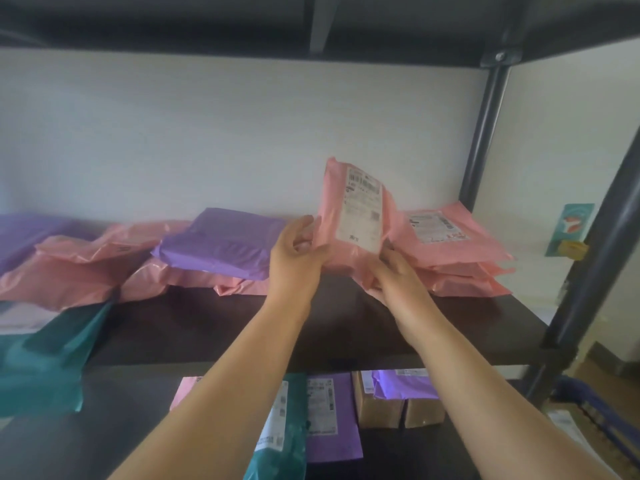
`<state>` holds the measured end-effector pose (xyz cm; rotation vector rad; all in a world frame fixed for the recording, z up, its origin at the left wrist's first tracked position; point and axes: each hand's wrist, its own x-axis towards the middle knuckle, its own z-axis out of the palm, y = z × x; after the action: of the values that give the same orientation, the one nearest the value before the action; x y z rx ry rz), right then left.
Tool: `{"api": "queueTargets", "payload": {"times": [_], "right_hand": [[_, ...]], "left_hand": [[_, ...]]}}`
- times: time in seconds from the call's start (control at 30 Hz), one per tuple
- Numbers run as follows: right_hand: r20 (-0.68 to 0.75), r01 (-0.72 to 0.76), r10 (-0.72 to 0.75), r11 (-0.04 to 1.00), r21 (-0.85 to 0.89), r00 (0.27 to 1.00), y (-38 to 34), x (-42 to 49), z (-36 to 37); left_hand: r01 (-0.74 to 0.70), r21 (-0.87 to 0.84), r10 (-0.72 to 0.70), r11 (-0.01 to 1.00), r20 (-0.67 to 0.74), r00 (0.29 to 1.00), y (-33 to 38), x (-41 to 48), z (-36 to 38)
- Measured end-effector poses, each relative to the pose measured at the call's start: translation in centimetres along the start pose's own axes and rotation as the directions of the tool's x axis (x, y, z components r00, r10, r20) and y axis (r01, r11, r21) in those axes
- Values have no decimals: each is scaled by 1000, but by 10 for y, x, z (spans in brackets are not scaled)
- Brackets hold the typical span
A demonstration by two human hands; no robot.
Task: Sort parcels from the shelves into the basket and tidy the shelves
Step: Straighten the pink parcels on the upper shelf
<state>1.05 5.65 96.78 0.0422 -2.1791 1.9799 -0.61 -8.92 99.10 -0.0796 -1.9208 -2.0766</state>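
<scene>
A soft pink plastic mailer bag with a white label point(356, 216) stands upright above the dark shelf board point(214, 327), gripped by the left hand point(298, 258) and right hand point(398, 275). Likely mid-sort: label check, then it probably joins the pink stack point(460, 258) just right of the hands.

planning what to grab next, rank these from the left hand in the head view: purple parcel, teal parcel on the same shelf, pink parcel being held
1. pink parcel, upright, gripped by the left hand.
2. purple parcel, lying just left of that hand.
3. teal parcel, far left at the front edge of the shelf.
</scene>
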Motion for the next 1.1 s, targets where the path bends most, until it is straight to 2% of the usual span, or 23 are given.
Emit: {"api": "queueTargets", "payload": {"times": [0.17,0.33,0.6,0.77,0.87,0.97,1.1], "right_hand": [[1,43,-43,996,84,999,9,-1,-1],[-19,78,-77,991,108,997,11,-7,-5],[-41,101,-95,979,177,995,11,-16,-9],[-31,76,-71,979,191,997,9,-15,-9],[-45,93,-89,989,113,995,9,-15,-8],[-25,97,-97,995,12,995,9,-16,-6],[-39,73,-72,997,14,997,9,-17,-7]], "left_hand": [[99,-81,-87,992,145,986,-17,-4,-6],[127,-122,-95,984,237,967,-26,-2,-7],[163,-144,-117,976,285,952,-37,3,-10],[157,-131,-117,979,272,955,-36,4,-10],[145,-103,-117,984,243,963,-37,4,-9],[95,-40,-88,995,162,983,-36,3,-6],[31,92,-33,995,17,999,-34,3,1]]}}
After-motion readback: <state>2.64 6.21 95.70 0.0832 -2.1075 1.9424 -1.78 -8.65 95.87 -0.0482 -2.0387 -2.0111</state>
